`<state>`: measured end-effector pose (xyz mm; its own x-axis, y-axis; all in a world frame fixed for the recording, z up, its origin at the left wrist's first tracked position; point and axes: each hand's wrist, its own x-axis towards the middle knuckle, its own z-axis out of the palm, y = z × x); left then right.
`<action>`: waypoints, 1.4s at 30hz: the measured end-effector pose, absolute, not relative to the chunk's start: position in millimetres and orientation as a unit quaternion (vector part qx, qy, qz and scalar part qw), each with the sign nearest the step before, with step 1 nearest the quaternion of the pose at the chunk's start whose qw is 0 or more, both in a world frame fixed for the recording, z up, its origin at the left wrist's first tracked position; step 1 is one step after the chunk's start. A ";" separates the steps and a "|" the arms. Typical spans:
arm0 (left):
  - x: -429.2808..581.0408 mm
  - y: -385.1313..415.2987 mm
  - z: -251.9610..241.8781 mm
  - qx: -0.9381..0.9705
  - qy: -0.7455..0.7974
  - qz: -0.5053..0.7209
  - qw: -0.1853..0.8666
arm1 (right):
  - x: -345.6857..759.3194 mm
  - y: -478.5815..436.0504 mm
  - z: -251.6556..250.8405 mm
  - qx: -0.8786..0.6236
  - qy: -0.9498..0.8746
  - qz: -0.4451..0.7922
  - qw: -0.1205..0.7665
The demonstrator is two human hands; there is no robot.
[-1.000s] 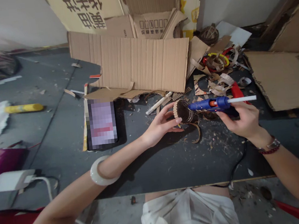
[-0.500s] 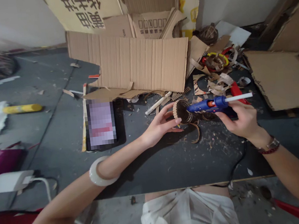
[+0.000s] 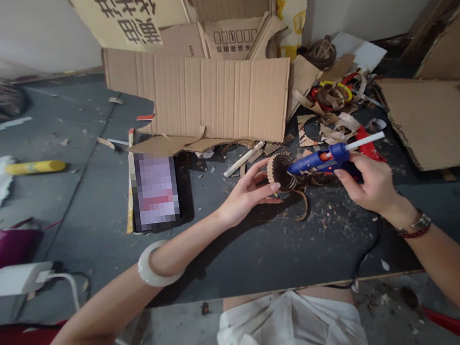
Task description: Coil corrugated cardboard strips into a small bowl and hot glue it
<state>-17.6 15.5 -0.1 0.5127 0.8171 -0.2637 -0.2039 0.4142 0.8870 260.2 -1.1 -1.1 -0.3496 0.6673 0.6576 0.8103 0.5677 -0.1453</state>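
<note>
My left hand point(image 3: 246, 194) grips a small round piece of corrugated cardboard point(image 3: 276, 170), holding it on edge above the dark table point(image 3: 263, 246). My right hand point(image 3: 367, 184) is closed round a blue glue gun point(image 3: 320, 160) with a white glue stick point(image 3: 364, 141) poking out of its back. The gun's nozzle points left into the hollow of the cardboard piece. A black cord point(image 3: 364, 257) runs from the gun over the table's front edge.
A large flat cardboard sheet point(image 3: 213, 94) and an open box point(image 3: 195, 10) lie behind the hands. Cardboard strips and rings point(image 3: 333, 111) litter the back right. A phone point(image 3: 157, 189), a yellow tube point(image 3: 36, 167), a white charger point(image 3: 18, 278) and another cardboard sheet point(image 3: 436, 121) lie around.
The glue gun's back end has tilted upward a little while its nozzle stays in the cardboard piece. My left hand has hardly moved.
</note>
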 end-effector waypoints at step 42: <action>-18.1 16.1 -1.1 0.430 0.360 0.336 0.756 | 256.5 0.8 -2.7 -0.436 -0.823 -0.172 0.321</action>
<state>-18.1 16.1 -1.1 0.5150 0.8183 -0.2553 -0.1987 0.4036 0.8931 256.5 0.8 -2.7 -0.4138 0.6066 0.6788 0.8276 0.5614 0.0029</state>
